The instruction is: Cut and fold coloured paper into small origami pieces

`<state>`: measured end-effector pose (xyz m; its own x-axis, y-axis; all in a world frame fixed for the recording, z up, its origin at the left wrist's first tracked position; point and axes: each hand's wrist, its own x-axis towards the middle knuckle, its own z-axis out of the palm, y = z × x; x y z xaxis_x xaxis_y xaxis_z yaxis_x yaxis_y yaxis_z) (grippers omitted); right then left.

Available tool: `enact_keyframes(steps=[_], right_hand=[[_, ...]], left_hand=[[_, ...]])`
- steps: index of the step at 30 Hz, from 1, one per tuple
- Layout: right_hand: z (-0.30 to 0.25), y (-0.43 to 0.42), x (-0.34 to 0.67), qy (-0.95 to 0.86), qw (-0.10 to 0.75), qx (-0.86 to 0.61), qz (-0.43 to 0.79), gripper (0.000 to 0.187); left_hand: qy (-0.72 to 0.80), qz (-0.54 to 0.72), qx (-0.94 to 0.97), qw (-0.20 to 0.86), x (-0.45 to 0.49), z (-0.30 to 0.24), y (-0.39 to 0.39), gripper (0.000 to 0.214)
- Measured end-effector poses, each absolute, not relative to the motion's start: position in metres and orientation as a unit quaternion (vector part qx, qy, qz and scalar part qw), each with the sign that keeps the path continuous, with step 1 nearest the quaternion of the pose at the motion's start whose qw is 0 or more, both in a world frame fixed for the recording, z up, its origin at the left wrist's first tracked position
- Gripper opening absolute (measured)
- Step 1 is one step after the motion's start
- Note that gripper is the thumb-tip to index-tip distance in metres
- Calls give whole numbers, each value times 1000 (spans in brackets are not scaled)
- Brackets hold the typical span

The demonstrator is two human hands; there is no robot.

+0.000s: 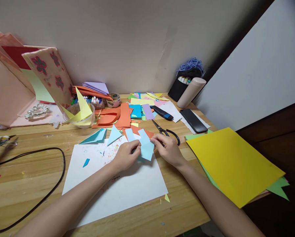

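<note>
A light blue piece of paper is held above the white sheet, between my two hands. My left hand is closed on its left side, thumb and fingers pinched together. At its right edge, my right hand pinches the paper between thumb and fingers. A second light blue strip shows just behind my left fingers; whether it is joined to the held piece I cannot tell. Folded light blue triangles lie at the sheet's far edge. Black-handled scissors rest partly open beyond my right hand.
Orange paper strips and colored scraps lie behind the sheet. A utility knife, a phone and a bottle stand or lie back right. Yellow paper overhangs the right table edge. A black cable loops at left.
</note>
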<state>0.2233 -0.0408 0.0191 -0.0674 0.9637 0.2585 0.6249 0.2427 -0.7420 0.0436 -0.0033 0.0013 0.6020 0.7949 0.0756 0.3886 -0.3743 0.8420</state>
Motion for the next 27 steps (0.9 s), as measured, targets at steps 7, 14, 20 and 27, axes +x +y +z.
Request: enact_keyframes(steps=[7, 14, 20, 27], right_hand=[[27, -39, 232, -637, 428, -605, 212, 24], [23, -30, 242, -493, 550, -601, 308, 27], [7, -26, 231, -473, 514, -578, 422, 31], [2, -27, 222, -485, 460, -558, 492, 27]], left_hand=[[400, 268, 750, 453, 42, 0, -1, 19], [395, 269, 715, 510, 39, 0, 2, 20], [383, 261, 703, 540, 41, 3, -2, 30], [438, 308, 692, 484, 41, -2, -1, 39]])
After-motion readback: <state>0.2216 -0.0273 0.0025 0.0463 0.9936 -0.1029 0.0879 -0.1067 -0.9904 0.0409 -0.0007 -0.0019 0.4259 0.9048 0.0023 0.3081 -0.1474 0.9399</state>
